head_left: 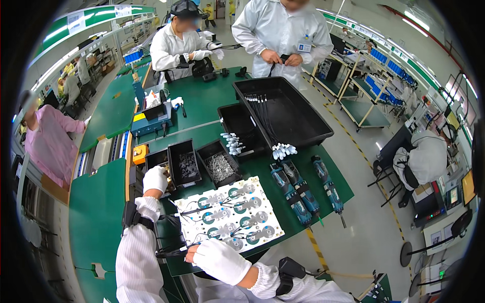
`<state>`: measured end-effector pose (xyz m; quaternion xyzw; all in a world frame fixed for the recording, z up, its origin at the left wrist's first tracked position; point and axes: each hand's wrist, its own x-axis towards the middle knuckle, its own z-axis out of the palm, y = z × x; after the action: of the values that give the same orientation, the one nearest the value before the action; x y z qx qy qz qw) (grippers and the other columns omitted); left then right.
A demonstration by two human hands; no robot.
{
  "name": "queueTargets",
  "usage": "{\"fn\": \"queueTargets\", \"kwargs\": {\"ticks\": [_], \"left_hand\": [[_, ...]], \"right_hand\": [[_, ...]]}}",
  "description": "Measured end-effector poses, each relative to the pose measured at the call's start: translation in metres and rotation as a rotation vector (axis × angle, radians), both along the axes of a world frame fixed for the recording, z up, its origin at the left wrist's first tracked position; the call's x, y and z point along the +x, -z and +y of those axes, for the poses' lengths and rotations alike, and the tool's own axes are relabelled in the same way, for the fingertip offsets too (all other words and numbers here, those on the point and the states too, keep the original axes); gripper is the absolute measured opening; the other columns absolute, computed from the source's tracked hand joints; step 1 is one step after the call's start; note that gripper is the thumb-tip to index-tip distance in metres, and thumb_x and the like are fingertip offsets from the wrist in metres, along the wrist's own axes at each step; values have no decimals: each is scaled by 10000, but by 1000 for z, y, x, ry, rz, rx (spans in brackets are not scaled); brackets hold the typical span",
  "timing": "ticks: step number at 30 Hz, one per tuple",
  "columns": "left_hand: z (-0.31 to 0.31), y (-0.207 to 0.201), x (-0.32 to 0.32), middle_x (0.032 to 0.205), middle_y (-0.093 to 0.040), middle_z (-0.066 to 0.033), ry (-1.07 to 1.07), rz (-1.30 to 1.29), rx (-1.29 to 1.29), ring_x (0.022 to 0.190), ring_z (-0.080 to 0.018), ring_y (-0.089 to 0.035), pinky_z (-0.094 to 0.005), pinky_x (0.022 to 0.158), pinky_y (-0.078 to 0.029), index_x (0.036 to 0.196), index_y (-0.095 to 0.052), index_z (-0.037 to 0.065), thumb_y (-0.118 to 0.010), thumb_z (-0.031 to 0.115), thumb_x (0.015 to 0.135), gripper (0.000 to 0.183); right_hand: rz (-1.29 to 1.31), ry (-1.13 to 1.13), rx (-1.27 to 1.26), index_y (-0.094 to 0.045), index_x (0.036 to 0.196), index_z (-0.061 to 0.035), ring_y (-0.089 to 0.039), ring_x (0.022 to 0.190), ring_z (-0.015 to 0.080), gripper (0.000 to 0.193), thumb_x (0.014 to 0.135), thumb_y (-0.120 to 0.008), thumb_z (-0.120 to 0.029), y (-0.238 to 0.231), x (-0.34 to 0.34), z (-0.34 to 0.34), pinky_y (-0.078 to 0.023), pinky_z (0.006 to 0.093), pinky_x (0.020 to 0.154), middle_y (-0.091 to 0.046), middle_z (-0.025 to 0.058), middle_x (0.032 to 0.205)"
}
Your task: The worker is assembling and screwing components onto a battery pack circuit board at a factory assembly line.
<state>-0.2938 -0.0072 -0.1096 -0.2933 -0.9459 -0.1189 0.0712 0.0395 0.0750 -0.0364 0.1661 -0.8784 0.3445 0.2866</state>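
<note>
My left hand [155, 181], in a white glove, reaches to the small black bin [160, 160] at the left of the bin row. Its fingertips are hidden at the bin. A white plate [275, 214] lies on the green table in front of me, carrying several round grey metal parts [260, 217] with black cables [174, 251] running off its left side. At the plate's near left corner is my right hand [220, 260], gloved with bare fingertips. Its fingers are curled together beside the cables; what they hold, if anything, is hidden.
Black bins hold dark small parts [188, 166] and silver screws [220, 166]. Behind stands a large black tray [316, 132] with white-ended cables [284, 150]. Several teal electric screwdrivers [328, 184] lie at the right. Two people in white coats [283, 30] work across the table.
</note>
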Motion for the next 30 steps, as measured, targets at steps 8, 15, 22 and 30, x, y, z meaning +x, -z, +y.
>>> {"fn": "queueTargets", "kwargs": {"ticks": [8,15,22,30], "left_hand": [[-19,12,-3,928,-698,-160,38,38,184,881,-350,-690,-411,778,-539,909,-752,69,-713,145,849,104],[-23,0,7,840,-718,-201,-70,-109,288,778,-334,-726,-385,720,-556,937,-781,66,-736,159,833,146],[-56,-58,78,787,-734,-78,-87,-423,761,697,-132,-670,-280,668,-524,899,-753,12,-712,174,888,168],[-109,-113,262,812,-701,-168,-83,-365,553,732,-291,-665,-368,699,-519,917,-732,27,-687,58,818,113]], "right_hand": [[-81,143,94,-651,900,-29,-603,940,244,129,831,-640,-137,-11,5,-14,-507,346,805,-620,104,955],[28,50,260,-604,937,-22,-576,924,292,122,845,-616,-101,3,-3,-10,-495,387,787,-557,108,928],[69,62,217,-626,913,-30,-582,901,289,111,864,-597,-124,1,-1,-12,-501,388,796,-577,109,916],[-245,-18,165,-687,1002,9,-661,864,329,187,900,-591,-116,-7,3,1,-518,423,771,-685,196,922]]}}
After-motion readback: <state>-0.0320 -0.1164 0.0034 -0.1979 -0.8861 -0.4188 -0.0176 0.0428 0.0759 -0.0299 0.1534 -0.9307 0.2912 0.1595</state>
